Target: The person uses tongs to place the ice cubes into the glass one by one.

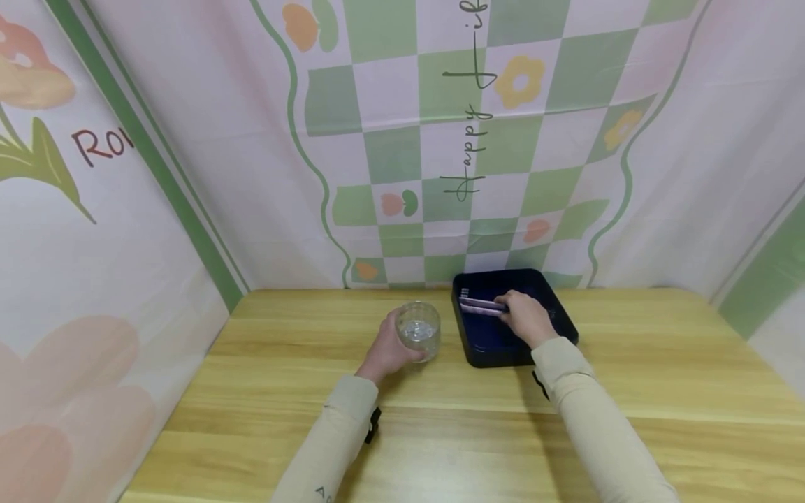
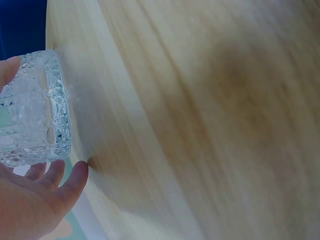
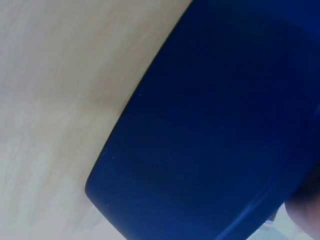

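Note:
My left hand (image 1: 388,351) grips a clear glass cup (image 1: 418,334) from its left side, fingers round the far side and thumb in front. In the left wrist view the glass (image 2: 32,110) shows a cut pattern, its base close to the tabletop. My right hand (image 1: 528,318) reaches over a dark blue square tray (image 1: 497,358) and pinches slim pale-and-dark sticks, which look like toothbrushes (image 1: 483,306), with a white bristle-like tip at the left. In the right wrist view the tray's outer wall (image 3: 200,130) hides most of the hand.
The wooden table (image 1: 440,447) carries the tray near its back edge, with the glass just left of it. A patterned curtain (image 1: 390,154) hangs directly behind the table, and another printed cloth (image 1: 113,279) hangs along the left side.

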The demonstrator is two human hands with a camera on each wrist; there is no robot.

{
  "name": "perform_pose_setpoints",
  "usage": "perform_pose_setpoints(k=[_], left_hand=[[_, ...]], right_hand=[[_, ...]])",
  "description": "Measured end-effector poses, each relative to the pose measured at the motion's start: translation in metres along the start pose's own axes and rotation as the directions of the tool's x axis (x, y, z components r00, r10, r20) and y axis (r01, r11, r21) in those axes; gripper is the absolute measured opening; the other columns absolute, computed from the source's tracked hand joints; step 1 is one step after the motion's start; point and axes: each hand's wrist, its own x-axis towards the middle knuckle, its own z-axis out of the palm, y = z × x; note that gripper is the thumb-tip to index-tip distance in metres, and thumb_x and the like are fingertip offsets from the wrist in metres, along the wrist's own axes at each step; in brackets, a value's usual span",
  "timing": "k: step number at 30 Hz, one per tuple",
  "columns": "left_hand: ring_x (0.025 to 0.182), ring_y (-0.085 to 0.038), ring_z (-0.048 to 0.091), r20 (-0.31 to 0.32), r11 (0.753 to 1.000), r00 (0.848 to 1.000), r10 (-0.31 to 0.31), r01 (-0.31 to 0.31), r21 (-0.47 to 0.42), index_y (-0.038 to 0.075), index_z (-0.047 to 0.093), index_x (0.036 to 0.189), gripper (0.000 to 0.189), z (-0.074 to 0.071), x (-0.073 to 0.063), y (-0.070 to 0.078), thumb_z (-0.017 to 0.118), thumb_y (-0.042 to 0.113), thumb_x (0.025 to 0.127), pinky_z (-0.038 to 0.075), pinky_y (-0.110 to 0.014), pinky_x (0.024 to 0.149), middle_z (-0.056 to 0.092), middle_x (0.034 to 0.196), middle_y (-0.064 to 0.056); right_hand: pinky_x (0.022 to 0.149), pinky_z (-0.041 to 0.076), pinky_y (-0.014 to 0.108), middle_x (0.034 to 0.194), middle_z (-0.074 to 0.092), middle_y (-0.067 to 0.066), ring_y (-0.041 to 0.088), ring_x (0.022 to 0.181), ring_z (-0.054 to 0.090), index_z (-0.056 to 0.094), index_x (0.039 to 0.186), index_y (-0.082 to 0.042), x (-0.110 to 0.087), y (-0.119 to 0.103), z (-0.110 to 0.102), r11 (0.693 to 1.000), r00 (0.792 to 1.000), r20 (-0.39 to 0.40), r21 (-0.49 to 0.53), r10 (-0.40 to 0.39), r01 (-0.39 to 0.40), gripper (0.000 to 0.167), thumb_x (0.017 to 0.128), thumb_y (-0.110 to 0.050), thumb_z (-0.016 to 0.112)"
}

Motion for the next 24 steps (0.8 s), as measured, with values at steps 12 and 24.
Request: perform_pose_setpoints(k=[12,24], left_hand=[[0.129,-0.039,0.045,0.002,1.0,1.0,-0.008,0.008,0.004,0.011,0.025,0.147,0.101,0.0,0.0,0.0,0.084,0.017,0.066,0.041,-0.058,0.107,0.041,0.14,-0.021],[0.128,-0.039,0.045,0.004,1.0,1.0,0.009,-0.009,0.008,0.009,0.026,0.147,0.1,0.001,0.0,-0.001,0.084,0.015,0.066,0.041,-0.059,0.107,0.041,0.14,-0.021]], right_hand=[[0.082,0.053,0.052,0.106,0.067,0.023,0.041,0.096,0.063,0.067,0.111,0.006,-0.002,-0.001,-0.004,0.988,0.997,0.031,0.137,0.064,-0.068,0.032,0.081,-0.004,0.066],[0.074,0.052,0.051,0.103,0.068,0.024,0.04,0.088,0.063,0.068,0.11,0.004,-0.013,0.007,-0.009,0.982,0.995,-0.06,0.176,0.076,-0.065,0.031,0.08,-0.003,0.066]])
